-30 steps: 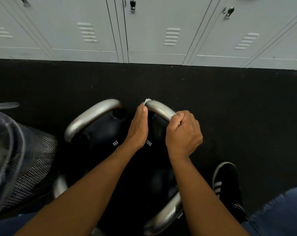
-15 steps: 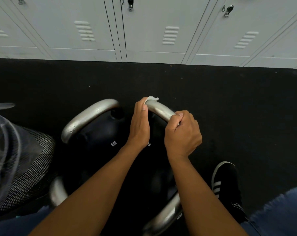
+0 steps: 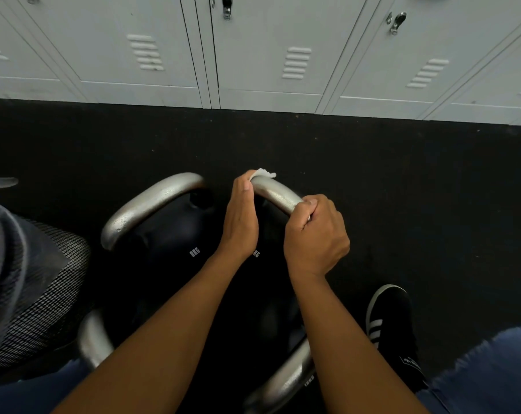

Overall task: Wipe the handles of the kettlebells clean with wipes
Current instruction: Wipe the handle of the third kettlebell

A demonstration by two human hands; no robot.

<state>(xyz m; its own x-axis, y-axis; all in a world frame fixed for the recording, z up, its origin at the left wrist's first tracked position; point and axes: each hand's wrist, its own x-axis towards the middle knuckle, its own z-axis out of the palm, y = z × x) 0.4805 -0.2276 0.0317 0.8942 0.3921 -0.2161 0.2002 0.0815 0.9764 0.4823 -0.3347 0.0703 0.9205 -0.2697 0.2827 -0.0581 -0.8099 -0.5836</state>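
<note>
Left hand (image 3: 240, 216) pinches the white wipe (image 3: 263, 173) onto the steel handle (image 3: 278, 196); right hand (image 3: 316, 237) fist-grips that handle's other end.

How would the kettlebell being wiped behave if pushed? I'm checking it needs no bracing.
Probably barely moves: the kettlebell has a bulky black body marked in KG, so it is likely heavy. Its thick metal handle looks rigid and smooth, maybe slippery under the wipe. The right hand grips it.

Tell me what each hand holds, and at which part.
The left hand presses a white wipe around the far end of the handle; the right hand grips its near end.
</note>
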